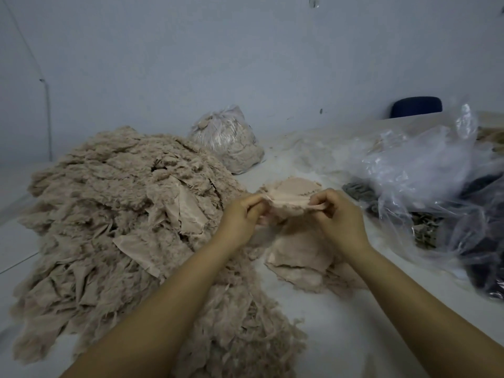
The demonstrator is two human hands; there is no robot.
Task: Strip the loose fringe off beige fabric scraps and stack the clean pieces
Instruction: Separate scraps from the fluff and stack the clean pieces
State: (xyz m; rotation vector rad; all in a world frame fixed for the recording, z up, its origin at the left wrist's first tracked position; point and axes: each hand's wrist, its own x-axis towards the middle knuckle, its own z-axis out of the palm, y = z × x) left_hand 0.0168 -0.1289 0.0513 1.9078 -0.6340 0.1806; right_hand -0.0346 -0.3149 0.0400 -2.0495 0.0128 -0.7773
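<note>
1. Beige scrap point(286, 199): stretched in the air between your two hands, above the table and just in front of the small round pile.
2. Your left hand point(241, 216): fingers curled, pinching the scrap's left edge.
3. Your right hand point(336, 214): fingers curled, pinching the scrap's right edge, a short tab of cloth showing between the fingertips.
4. Large heap of fringed scraps point(114, 208): to your left on the white table point(341, 336), spilling down toward the near edge.
5. Flat stack of pieces point(300, 257): lying on the table directly under your hands.
6. Small round pile point(294, 185): just beyond the held scrap.
7. Tied clear bag of beige fibre point(226, 140): behind the heap, near the wall.
8. Loose clear plastic bags point(425, 170): to your right, over dark and grey cloth.
</note>
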